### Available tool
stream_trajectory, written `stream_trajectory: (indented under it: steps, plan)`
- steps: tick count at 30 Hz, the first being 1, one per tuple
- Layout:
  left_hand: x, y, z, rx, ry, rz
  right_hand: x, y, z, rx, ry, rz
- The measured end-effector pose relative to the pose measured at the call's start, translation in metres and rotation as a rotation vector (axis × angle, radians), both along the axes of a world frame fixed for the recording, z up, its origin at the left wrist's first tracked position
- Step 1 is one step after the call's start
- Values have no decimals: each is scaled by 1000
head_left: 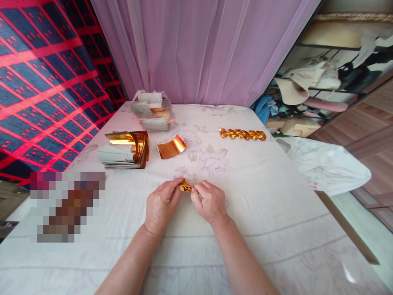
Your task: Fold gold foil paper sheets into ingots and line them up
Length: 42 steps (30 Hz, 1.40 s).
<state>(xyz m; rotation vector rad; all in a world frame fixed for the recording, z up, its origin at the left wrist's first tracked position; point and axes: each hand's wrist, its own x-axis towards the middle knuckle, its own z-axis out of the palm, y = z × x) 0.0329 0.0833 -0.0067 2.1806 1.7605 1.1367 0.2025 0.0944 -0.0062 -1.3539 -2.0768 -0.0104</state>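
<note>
So both hands are pinched onto one small folded piece of gold foil paper (185,187), low over the bed sheet (245,196), right in the middle of the view. The left hand (161,203) grips its left end with thumb and fingertips, and the right hand (209,201) has the right end clamped the same way. Neither hand is loose; both are closed on the paper.

My take on doing this fold well: keep the pinch points close together like that, so the foil can't spring open between them. This stuff looks stiff and shiny, so I'd guess it holds a crease only if you press it hard with a thumbnail. Sliding the thumbs along it would probably just wrinkle the surface. Keeping it low over the sheet seems smart too, since a dropped piece won't bounce away.

For a size check, there's a row of finished gold folded pieces (243,134) lined up further back on the right, so matching those is the target, I'd say. A single curled gold sheet (171,147) lies just beyond the hands. The stack of gold foil sheets (125,150) is to the left of it, and a plastic bag (152,110) holding more paper sits behind the stack.
</note>
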Motion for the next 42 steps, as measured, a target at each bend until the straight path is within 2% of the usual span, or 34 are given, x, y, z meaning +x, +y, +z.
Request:
stream_trajectory:
  steps: [5,12,20,23,26,34,42]
  plan:
    - [0,1,0,-16,-13,-52,2,1,1,-30,13,-6]
    - [-4,6,3,-133,-80,-125,5,4,-3,-51,36,70]
    - [0,1,1,-86,-47,-14,2,2,2,-5,-7,62]
    - [0,2,0,-170,-84,-25,4,2,1,-24,1,72]
    - [-1,4,3,-318,-142,-54,7,3,-2,-68,37,65]
    - [-7,8,14,-592,-358,-142,10,5,-2,-261,179,103]
    - [-6,9,20,-666,-522,-162,6,4,-2,-272,180,95]
